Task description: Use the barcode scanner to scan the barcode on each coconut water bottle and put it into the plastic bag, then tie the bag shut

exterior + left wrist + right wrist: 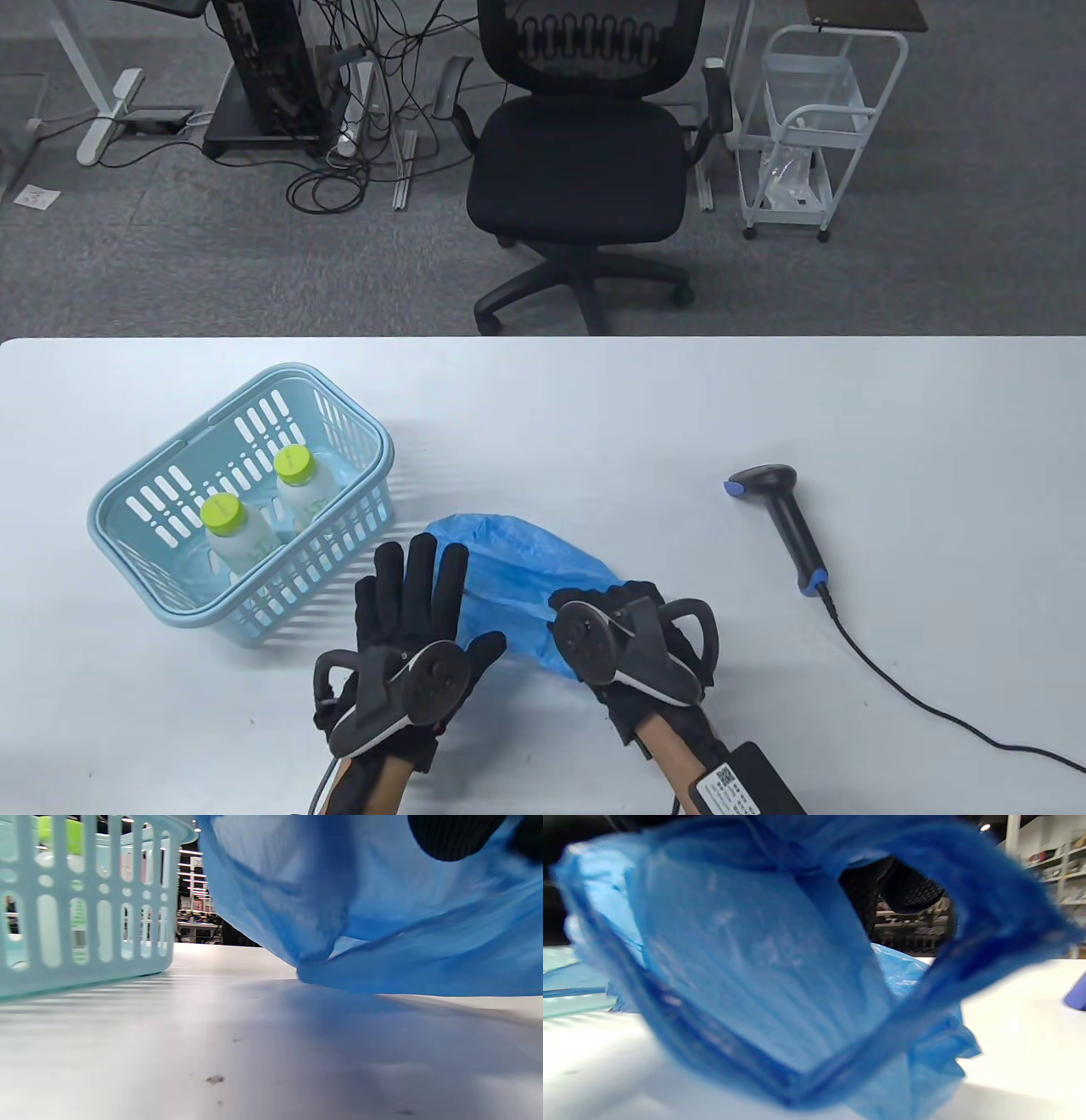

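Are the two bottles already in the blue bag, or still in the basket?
Still in the basket: both coconut water bottles stand upright inside it, green caps up. The blue bag lies beside it.

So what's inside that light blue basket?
The basket holds two white bottles with lime-green caps, standing upright. Their barcodes are not visible, and the slatted wall covers their lower parts.
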A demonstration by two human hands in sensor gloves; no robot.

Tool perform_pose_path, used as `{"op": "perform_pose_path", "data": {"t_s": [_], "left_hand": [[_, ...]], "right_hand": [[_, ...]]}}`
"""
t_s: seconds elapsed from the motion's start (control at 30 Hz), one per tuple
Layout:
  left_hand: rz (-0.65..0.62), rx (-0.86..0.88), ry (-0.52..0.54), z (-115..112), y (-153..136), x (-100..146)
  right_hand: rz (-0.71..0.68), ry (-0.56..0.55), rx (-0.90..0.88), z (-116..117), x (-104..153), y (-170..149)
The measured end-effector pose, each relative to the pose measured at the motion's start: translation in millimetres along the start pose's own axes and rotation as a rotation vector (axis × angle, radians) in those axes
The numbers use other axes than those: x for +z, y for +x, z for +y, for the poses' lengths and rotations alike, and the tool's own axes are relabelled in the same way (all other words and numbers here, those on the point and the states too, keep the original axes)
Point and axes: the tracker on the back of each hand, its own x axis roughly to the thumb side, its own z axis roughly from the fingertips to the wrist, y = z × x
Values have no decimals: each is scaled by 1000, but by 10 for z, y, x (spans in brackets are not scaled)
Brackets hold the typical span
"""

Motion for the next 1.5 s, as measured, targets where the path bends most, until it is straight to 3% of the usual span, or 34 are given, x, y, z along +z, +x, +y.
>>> {"op": "perform_pose_path", "data": {"t_s": [0.2,0.37,0.5,0.6,0.73,0.8,0.87,1.07,1.17,1.27,1.33,1.5], "left_hand": [[117,37,105,-47,-238,-19],[143,300,175,-58,-490,-28],[50,570,194,-36,-576,-37],[-122,785,111,4,-570,-73],[-241,914,-2,58,-488,-86],[-308,1011,-93,39,-419,-82],[-315,1138,-129,14,-389,-76],[-142,1221,-127,-62,-495,-76],[-86,1254,-132,-107,-533,-75],[-130,1278,-162,-99,-476,-76],[-180,1280,-191,-85,-412,-81],[-276,1295,-307,-86,-339,-101]], "right_hand": [[-153,20,-80,-24,157,126],[-193,85,-341,-42,168,-112],[-130,79,-405,-53,156,-394],[-53,13,-355,-49,145,-588],[36,-99,-219,-6,140,-679],[59,-181,-51,0,162,-640],[-19,-253,96,-47,204,-574],[-477,-445,63,-325,442,-135],[-539,-348,152,-250,456,135],[-427,-224,377,16,328,227],[-309,-146,436,144,214,140],[-48,27,372,295,59,-175]]}}
